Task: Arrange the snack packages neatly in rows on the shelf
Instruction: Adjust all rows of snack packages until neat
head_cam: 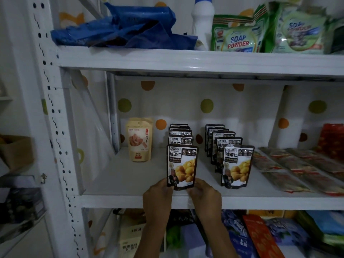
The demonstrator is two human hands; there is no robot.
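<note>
The left hand (158, 194) and right hand (204, 193) pinch the bottom corners of a chestnut packet (182, 164) with curled fingers. It stands upright at the front edge of the shelf (121, 201), heading a row (180, 139).

Bare left grip (158, 195) and bare right grip (204, 194), each on a bare wrist and forearm cut off by the lower edge of view. Rounded knuckles, short fingers, all in dim shade. Too dark and blurred for nails or finer marks.
</note>
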